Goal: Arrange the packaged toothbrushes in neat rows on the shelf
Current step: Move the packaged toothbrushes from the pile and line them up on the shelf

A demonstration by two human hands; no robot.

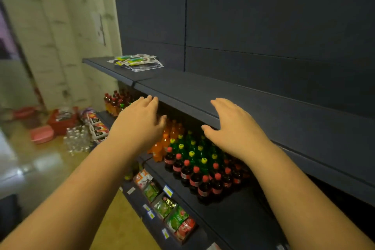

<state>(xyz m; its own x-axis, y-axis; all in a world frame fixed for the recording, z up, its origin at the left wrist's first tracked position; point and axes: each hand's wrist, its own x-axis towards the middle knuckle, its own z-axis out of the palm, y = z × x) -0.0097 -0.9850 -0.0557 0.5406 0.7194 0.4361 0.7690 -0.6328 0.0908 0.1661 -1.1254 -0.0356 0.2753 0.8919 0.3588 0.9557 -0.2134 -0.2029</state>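
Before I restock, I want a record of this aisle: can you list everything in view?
packaged toothbrushes: small loose pile, clear packs with green and yellow, far left end of the top shelf
top shelf: one, dark grey, otherwise bare in view
cola bottles: many, dark with red caps, shelf below
green bottles: many, yellow caps, behind the cola
orange bottles: several, left of the green ones
snack packs: several, green and red, lowest shelf
water bottles: one wrapped bundle, clear, on the floor
red basket: one, on the floor
left hand: open, empty, at the shelf edge
right hand: open, empty, at the shelf edge
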